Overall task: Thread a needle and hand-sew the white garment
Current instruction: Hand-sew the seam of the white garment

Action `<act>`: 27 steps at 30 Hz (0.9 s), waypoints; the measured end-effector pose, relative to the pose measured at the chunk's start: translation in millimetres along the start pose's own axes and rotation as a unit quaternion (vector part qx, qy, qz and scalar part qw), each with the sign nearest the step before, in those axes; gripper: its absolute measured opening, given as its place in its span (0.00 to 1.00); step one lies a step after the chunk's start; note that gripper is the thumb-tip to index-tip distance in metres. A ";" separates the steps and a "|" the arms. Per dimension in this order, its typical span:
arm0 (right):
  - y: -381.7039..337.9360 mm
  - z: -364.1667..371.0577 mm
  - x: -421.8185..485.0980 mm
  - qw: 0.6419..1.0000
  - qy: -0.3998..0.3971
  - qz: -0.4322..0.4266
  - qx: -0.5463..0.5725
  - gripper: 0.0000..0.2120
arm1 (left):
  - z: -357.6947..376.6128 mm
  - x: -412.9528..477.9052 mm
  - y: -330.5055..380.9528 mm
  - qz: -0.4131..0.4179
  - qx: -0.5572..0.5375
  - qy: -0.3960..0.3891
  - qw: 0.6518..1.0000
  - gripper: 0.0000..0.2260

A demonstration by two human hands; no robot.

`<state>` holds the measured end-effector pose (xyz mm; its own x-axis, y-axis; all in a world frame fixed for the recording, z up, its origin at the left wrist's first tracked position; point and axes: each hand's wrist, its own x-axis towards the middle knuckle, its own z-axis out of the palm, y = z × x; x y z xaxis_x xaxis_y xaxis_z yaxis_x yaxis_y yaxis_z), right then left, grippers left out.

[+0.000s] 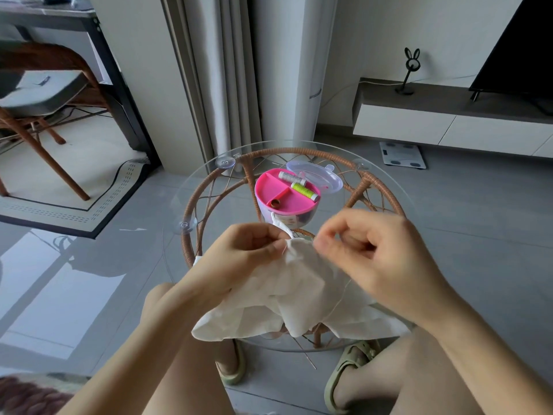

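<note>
The white garment [299, 292] lies bunched on the near part of a round glass table [353, 205]. My left hand [251, 250] pinches its upper edge. My right hand [368, 259] is just right of that edge, thumb and forefinger pinched together, apparently on a needle too small to make out. A thin pale thread [338, 304] runs from under my right hand down across the cloth.
A pink sewing box [281, 199] with a grey spool [291, 177], a green spool [305, 191] and a thimble stands behind the garment, its clear lid [317, 175] beside it. The glass top sits on a rattan frame. My knees and sandalled feet are below the table.
</note>
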<state>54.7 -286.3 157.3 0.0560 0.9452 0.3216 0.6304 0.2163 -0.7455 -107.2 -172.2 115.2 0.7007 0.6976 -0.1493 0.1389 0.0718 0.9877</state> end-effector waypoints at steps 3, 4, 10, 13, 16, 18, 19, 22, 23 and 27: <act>23.2 18.9 11.8 0.998 -0.004 0.055 -0.017 0.09 | -0.5 -2.9 1.1 0.008 -0.017 -0.036 0.999 0.06; 29.1 22.1 13.1 0.997 -0.035 0.074 0.015 0.09 | -0.7 -3.8 1.7 0.011 -0.020 -0.046 0.999 0.05; 42.1 19.7 10.1 0.989 -0.037 0.120 0.080 0.07 | -8.3 -5.1 -4.1 -0.023 0.052 -0.003 0.998 0.05; 45.1 21.4 6.9 0.989 -0.030 0.129 0.067 0.08 | -6.6 -3.9 -7.4 -0.030 0.099 0.015 0.995 0.05; 50.6 24.6 4.8 0.988 -0.015 0.139 0.060 0.06 | 1.4 -1.9 -8.3 -0.034 0.077 0.023 0.996 0.05; 54.2 25.6 2.2 0.988 -0.014 0.138 0.063 0.03 | 5.6 -1.6 -10.2 -0.041 0.065 0.027 0.997 0.05; 55.4 26.0 -0.4 0.989 -0.014 0.132 0.065 0.06 | 6.8 -1.8 -11.3 -0.044 0.060 0.029 0.997 0.05; 55.4 27.0 -9.0 0.996 -0.003 0.081 0.029 0.11 | 6.1 -1.8 -13.6 -0.056 0.044 0.035 0.997 0.05; 54.1 27.2 -11.0 0.998 0.010 0.055 -0.003 0.10 | 5.3 -1.6 -14.0 -0.058 0.038 0.035 0.997 0.05; 47.5 28.6 -13.6 0.991 0.060 -0.011 -0.117 0.10 | 4.2 -1.5 -14.9 -0.059 0.021 0.030 0.998 0.05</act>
<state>61.8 -281.9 100.8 0.1234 0.9016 0.4147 0.7945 0.1607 -0.5856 -107.4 -177.3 100.6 0.6341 0.7281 -0.2604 0.2479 0.1275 0.9604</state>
